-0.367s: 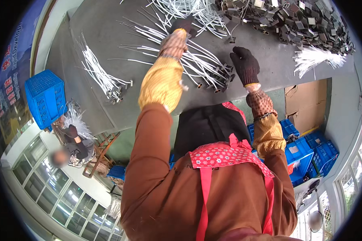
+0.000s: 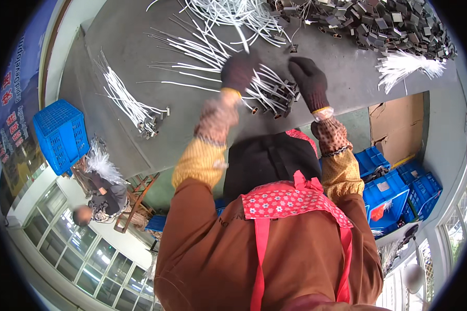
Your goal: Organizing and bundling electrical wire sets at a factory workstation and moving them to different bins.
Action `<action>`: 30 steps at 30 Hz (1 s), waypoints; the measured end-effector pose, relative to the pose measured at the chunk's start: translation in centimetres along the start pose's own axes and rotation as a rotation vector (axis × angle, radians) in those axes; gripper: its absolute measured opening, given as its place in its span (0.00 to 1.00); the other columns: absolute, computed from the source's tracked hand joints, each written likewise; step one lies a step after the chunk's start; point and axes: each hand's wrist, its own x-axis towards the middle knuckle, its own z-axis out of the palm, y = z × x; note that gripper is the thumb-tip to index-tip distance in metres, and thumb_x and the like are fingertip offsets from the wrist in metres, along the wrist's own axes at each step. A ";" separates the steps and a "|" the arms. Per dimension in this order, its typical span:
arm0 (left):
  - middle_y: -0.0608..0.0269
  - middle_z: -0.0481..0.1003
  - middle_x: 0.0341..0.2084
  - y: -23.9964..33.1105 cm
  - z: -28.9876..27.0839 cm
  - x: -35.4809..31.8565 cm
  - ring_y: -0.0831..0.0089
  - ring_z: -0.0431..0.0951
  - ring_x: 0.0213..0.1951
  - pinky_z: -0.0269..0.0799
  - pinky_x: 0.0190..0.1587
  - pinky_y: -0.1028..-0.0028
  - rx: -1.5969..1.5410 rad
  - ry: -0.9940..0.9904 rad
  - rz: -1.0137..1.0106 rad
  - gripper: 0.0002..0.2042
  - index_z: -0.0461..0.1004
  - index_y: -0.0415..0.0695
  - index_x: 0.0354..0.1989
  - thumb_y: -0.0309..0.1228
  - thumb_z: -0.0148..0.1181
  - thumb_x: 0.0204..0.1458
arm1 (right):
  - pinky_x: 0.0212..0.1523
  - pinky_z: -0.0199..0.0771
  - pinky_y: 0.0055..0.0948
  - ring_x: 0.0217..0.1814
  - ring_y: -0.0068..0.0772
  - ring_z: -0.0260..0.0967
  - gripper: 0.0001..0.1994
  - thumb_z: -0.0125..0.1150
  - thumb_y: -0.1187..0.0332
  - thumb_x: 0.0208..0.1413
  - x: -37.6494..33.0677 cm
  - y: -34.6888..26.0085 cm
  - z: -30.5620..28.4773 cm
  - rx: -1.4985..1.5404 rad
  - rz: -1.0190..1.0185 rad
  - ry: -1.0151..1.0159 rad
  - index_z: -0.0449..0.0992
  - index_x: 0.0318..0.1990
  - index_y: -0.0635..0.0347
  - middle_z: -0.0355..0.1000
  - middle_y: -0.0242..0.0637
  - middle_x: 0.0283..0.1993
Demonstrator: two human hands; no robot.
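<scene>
My left hand (image 2: 241, 71), in a dark knit glove and blurred by motion, is closed on a white wire (image 2: 242, 39) that sticks up toward the far heap. Below and around it lies a spread row of white wires (image 2: 192, 68) with thin bare ends to the left. Their black connector blocks (image 2: 279, 98) cluster at the right end, partly behind my left glove. My right hand (image 2: 310, 83), gloved alike, hovers just right of these blocks with loosely bent fingers apart and nothing visible in them. A tangled heap of white wires (image 2: 233, 14) lies at the far side.
A smaller wire bundle (image 2: 124, 93) lies at the left on the grey table (image 2: 124, 36). At the far right are a pile of dark blocks (image 2: 384, 26) and a white bundle (image 2: 407, 71). Blue crates (image 2: 62, 135) stand beyond the table's edge; another person (image 2: 106, 194) sits at the left.
My left hand has come back toward me from the heap's edge, with a white wire now showing beyond its fingers. My right hand has shifted slightly left.
</scene>
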 end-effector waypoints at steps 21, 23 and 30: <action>0.68 0.69 0.22 8.0 -3.7 -4.5 0.78 0.68 0.23 0.61 0.22 0.73 -1.190 0.048 -0.596 0.11 0.78 0.45 0.39 0.37 0.54 0.61 | 0.47 0.74 0.43 0.47 0.52 0.76 0.18 0.59 0.49 0.52 5.2 4.0 -0.4 -0.328 -0.030 0.265 0.82 0.42 0.48 0.79 0.44 0.42; 0.64 0.73 0.28 5.2 5.0 0.1 0.75 0.73 0.30 0.68 0.29 0.70 -1.127 0.168 -0.315 0.11 0.78 0.44 0.40 0.37 0.55 0.60 | 0.47 0.74 0.42 0.46 0.51 0.76 0.17 0.58 0.50 0.54 1.5 3.1 -0.2 -0.259 -0.037 0.246 0.82 0.42 0.48 0.79 0.43 0.41; 0.62 0.72 0.20 16.8 9.1 7.4 0.72 0.69 0.19 0.59 0.18 0.74 -1.964 -0.030 -0.662 0.08 0.75 0.43 0.33 0.33 0.53 0.58 | 0.28 0.70 0.34 0.28 0.37 0.75 0.07 0.65 0.64 0.50 -14.6 9.7 -6.4 0.291 0.430 -0.008 0.81 0.34 0.55 0.76 0.43 0.29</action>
